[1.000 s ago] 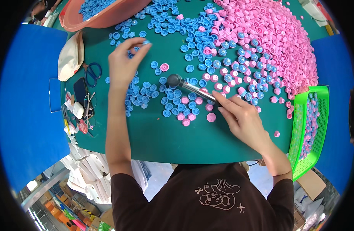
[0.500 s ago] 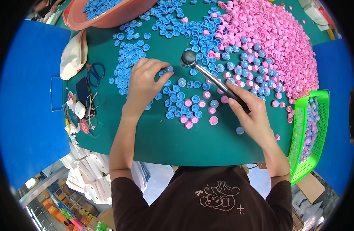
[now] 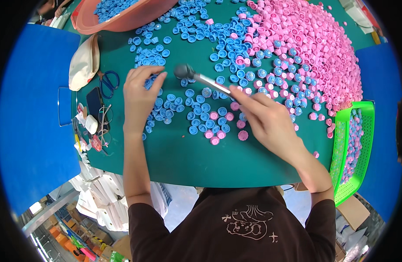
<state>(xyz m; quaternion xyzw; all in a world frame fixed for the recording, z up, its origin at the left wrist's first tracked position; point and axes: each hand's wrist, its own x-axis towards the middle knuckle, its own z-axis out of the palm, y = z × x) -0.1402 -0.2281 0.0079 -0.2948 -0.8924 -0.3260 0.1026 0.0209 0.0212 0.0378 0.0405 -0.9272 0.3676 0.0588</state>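
My right hand (image 3: pixel 268 124) is closed around the grip of a small hammer (image 3: pixel 212 83) with a dark round head and a pale shaft. The hammer head is at the middle left of the table, over or just above a blue piece that it partly hides. To its left, my left hand (image 3: pixel 139 96) has thumb and forefinger apart, with nothing visible between them. Small round blue caps (image 3: pixel 168 105) lie under and beside that hand. Nearer me, blue caps sit among a few pink cup-shaped pieces (image 3: pixel 215 140). Pieces joined blue on pink (image 3: pixel 262 73) are scattered to the right.
A large pink heap (image 3: pixel 310 43) covers the far right. A green basket (image 3: pixel 366 144) of mixed pieces stands at the right edge, and a salmon basin (image 3: pixel 126 27) of blue caps at the far left. Scissors (image 3: pixel 108 85), a phone (image 3: pixel 94 102) and glasses (image 3: pixel 105 126) lie left.
The hammer has swung left and slightly down with my right hand. My left hand has shifted left, its fingers away from the blue piece they were at.
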